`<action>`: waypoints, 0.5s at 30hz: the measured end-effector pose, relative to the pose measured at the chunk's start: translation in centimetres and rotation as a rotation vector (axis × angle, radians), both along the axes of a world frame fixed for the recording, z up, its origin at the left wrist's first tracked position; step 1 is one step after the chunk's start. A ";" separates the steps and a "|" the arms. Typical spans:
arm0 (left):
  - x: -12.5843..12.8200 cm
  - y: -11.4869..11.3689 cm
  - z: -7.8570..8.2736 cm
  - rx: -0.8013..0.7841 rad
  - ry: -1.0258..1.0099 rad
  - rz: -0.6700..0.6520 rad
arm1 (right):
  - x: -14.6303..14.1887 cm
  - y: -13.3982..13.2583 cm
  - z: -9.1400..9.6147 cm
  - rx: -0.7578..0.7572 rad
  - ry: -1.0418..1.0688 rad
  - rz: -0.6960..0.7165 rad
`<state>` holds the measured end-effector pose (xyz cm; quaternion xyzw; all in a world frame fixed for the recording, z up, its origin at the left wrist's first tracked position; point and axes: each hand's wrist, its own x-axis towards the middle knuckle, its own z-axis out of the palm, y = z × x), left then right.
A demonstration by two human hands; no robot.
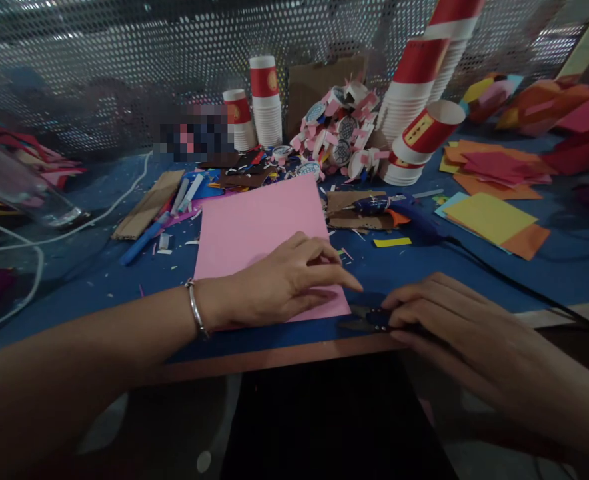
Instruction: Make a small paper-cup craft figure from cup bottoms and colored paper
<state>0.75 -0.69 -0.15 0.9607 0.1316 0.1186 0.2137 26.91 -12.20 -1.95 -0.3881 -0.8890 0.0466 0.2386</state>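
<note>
A sheet of pink paper [259, 223] lies on the blue tabletop, close to the table's front edge. Across its lower right part rests my left hand [294, 277], fingers stretched out and grasping nothing. A silver bangle circles that wrist. My right hand [444, 320], at the front edge, has its fingers closed round a small pair of scissors [367, 319]. Their blades point left and lie by the paper's near right corner; the handles are mostly hidden under my fingers.
A blue glue gun [419, 217] rests near cardboard, its black cord trailing right. Behind stand stacks of red-and-white paper cups [265, 100] and a heap of pink-and-white paper pieces [342, 133]. Coloured paper sheets [492, 217] lie right; markers [147, 240] and a cardboard strip [149, 203] left.
</note>
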 end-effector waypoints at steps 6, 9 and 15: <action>0.1 1.0 -1.6 0.075 -0.020 -0.072 | -0.6 0.1 -0.4 0.005 0.013 0.038; 0.2 1.1 -1.8 0.069 -0.028 -0.072 | -1.2 0.1 -1.1 -0.020 0.033 0.040; 0.3 1.1 -2.3 0.099 -0.046 -0.071 | -2.2 -0.3 -1.3 -0.010 0.008 0.062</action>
